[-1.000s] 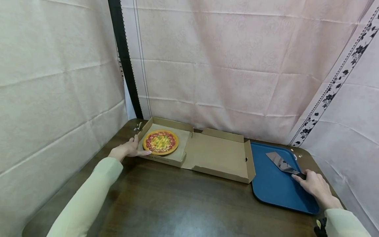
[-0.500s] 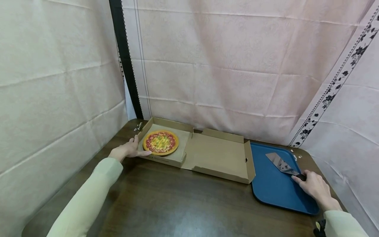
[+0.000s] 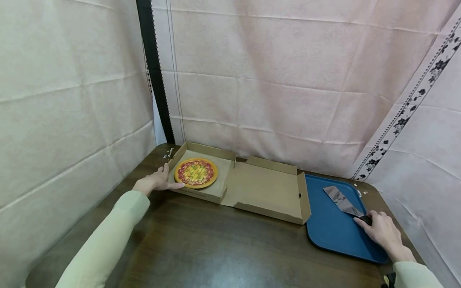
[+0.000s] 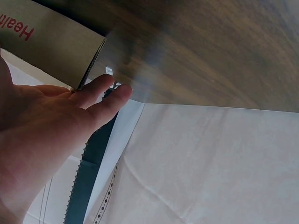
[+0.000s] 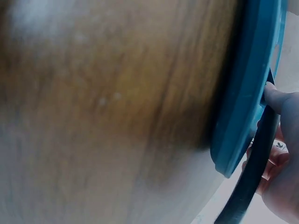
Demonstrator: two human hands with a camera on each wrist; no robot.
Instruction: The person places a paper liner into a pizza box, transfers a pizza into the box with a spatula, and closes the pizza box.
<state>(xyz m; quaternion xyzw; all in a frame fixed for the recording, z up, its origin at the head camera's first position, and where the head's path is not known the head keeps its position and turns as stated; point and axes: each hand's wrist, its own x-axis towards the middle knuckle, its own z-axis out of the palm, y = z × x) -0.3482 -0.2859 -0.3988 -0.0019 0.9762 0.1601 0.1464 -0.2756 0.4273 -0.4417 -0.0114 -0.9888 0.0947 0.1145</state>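
Observation:
In the head view, my left hand (image 3: 157,181) is at the left front corner of an open cardboard pizza box (image 3: 201,195), its thumb along the front wall and fingers against the left side. The left wrist view shows those fingers fairly straight beside the box (image 4: 51,39). Inside the box lies a round pizza (image 3: 196,173) with red and yellow topping. On the right, my right hand (image 3: 384,232) grips the black handle (image 5: 261,154) of a pizza server. The server's metal blade (image 3: 340,199) lies flat or nearly flat over a blue tray (image 3: 335,236).
The box lid (image 3: 268,188) lies folded open to the right, its side flap beside the tray. Everything rests on a dark wooden table (image 3: 216,248). Pale cloth curtains (image 3: 273,80) enclose the back and both sides.
My right hand and the server's handle have shifted slightly down in the head view, while the blade stays over the tray. The left hand, box and pizza hold still.

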